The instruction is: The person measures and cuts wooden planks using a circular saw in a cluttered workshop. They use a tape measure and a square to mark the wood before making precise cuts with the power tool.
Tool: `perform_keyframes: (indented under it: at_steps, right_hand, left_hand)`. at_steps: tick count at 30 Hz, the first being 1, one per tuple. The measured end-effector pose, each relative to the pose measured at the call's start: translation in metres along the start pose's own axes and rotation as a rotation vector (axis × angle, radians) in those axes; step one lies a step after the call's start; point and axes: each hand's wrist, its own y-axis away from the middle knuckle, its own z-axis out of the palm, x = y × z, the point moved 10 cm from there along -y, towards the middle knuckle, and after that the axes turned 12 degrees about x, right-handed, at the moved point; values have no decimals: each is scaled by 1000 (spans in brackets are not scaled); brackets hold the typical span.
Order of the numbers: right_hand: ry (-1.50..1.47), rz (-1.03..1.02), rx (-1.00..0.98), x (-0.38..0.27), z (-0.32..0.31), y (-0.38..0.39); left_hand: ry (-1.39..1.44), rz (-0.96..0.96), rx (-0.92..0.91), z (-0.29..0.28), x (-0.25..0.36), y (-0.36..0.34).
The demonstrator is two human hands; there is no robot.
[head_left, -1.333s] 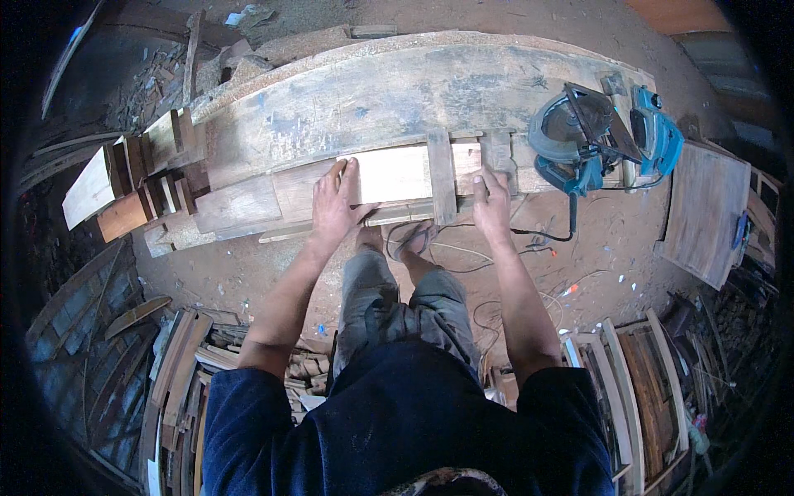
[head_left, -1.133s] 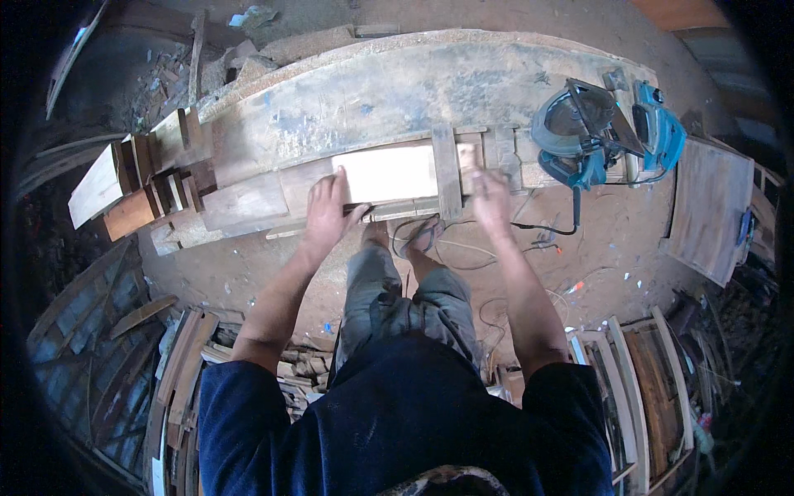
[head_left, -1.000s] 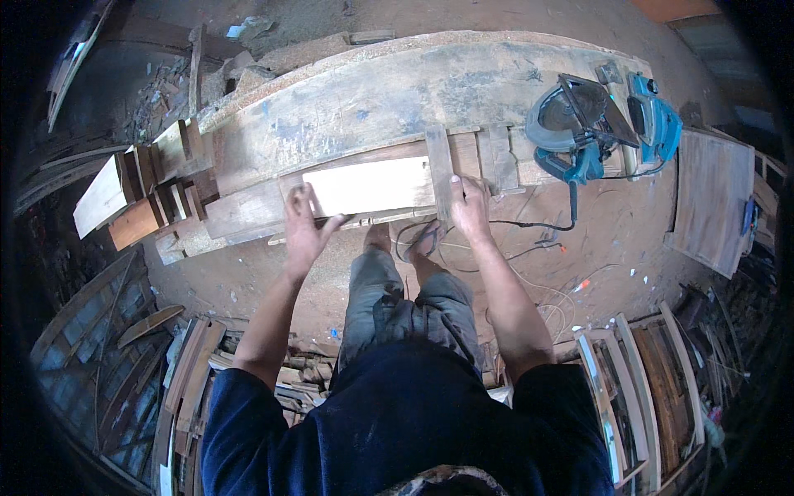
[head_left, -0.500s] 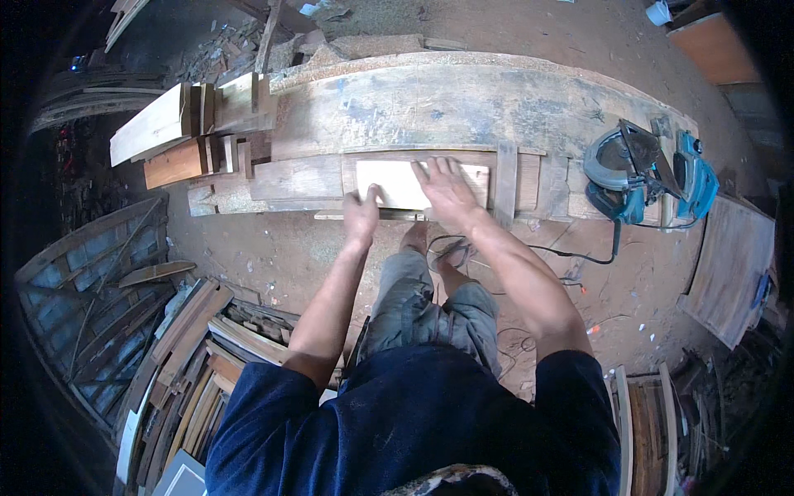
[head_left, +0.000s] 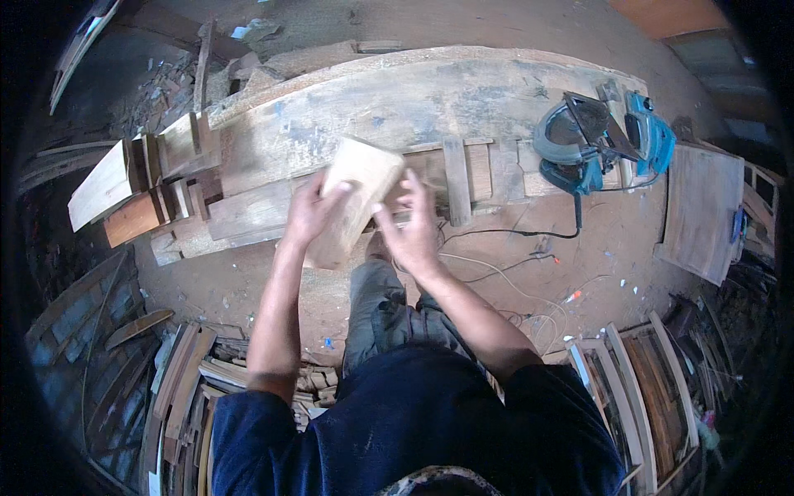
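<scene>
A pale wooden board (head_left: 361,169) is held up at a slant over the near edge of the plank workbench (head_left: 413,91). My left hand (head_left: 311,208) grips its left side, the thumb lying across the face. By the board's right edge is my right hand (head_left: 412,234), its fingers spread and slightly blurred. The fingertips are close to the wood; whether they touch it I cannot tell.
A teal circular saw (head_left: 571,169) rests at the bench's right end, its black cable (head_left: 529,234) trailing to the floor. Stacked wooden offcuts (head_left: 136,217) sit at the left end. Timber piles (head_left: 186,372) stand on both sides near me, and a leaning panel (head_left: 703,211) is at right.
The board was lying flat on the bench under both hands; now it is lifted and turned on a slant. My right hand has come off its face. The whole view has shifted.
</scene>
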Motion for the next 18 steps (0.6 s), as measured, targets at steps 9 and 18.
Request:
perform_keyframes:
  at_steps: [9, 18]
  right_hand:
    - [265, -52, 254, 68, -112, -15]
    - [180, 174, 185, 152, -107, -62]
  left_hand:
    - [-519, 575, 198, 67, 41, -8]
    - [-652, 160, 353, 0, -78, 62]
